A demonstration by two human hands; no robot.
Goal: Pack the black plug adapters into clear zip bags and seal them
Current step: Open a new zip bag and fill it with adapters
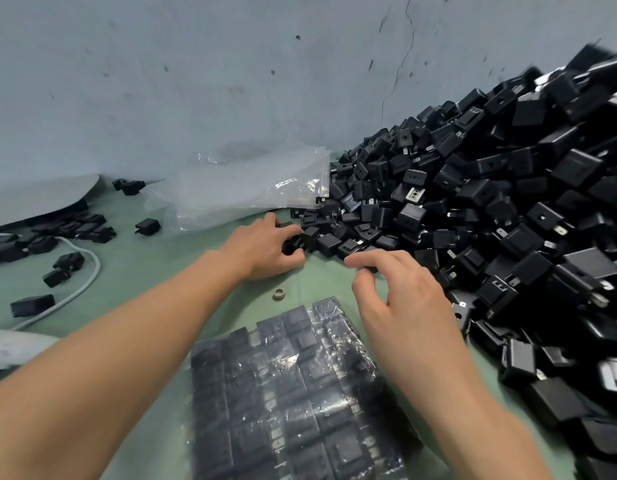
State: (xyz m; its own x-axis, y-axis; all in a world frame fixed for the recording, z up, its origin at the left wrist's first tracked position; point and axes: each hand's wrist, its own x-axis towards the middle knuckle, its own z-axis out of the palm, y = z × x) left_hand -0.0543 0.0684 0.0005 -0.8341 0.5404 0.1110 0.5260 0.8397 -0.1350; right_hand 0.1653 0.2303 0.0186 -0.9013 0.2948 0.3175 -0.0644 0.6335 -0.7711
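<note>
Head view: I see adapter pile (490, 202), matte black cubes w/ flat metal prongs, at 1–4 o'clock. L hand (265, 247) grips an edge adapter (293, 244), centre. R hand (400, 296) thumb + index pinch second adapter (369, 269). Filled zip bag (289, 393) at 6 o'clock.

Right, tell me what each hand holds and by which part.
Left hand grips a black adapter round its body at the pile edge. Right hand: fingers pinch a small black piece; which part cannot be told.

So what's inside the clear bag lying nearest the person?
Black plug adapters in flat rows, metal prongs showing through the clear bag. The right forearm covers its right edge and its near end leaves the frame, so any seal is unseen.
</note>
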